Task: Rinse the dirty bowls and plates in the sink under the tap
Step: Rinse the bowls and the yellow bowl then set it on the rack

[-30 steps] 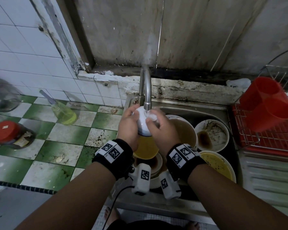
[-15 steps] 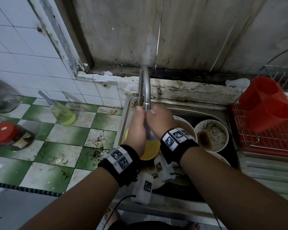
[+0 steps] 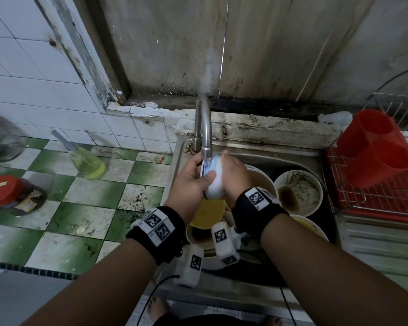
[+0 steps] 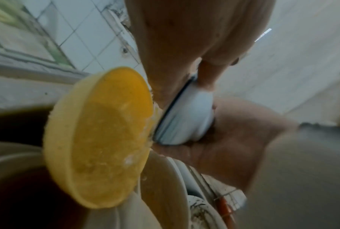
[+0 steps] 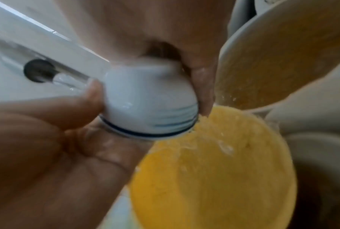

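Note:
A small white bowl with a blue rim [image 3: 214, 184] lies on its side right under the tap spout [image 3: 206, 140], and water runs onto it. My left hand [image 3: 189, 177] grips its rim side, thumb across the bowl. My right hand [image 3: 236, 175] cups the base from the right. In the right wrist view the water stream [image 5: 69, 80] leaves the nozzle [image 5: 37, 70] and hits the white bowl [image 5: 145, 105]. Just below sits a yellow bowl [image 3: 207, 212], seen close as the yellow bowl [image 4: 98, 136] beside the white bowl [image 4: 189, 117].
The steel sink [image 3: 269, 156] holds several dirty bowls: one with dark residue [image 3: 298, 191], one with yellow residue [image 3: 309, 225]. A red cutlery holder [image 3: 375, 149] stands in the wire rack [image 3: 339, 184] at right. A detergent bottle [image 3: 87, 163] and a red-lidded jar [image 3: 7, 191] stand on the tiled counter.
Both hands have turned the white bowl: from bottom-up under the spout, through a dip down toward the yellow bowl, to lying on its side under the running water.

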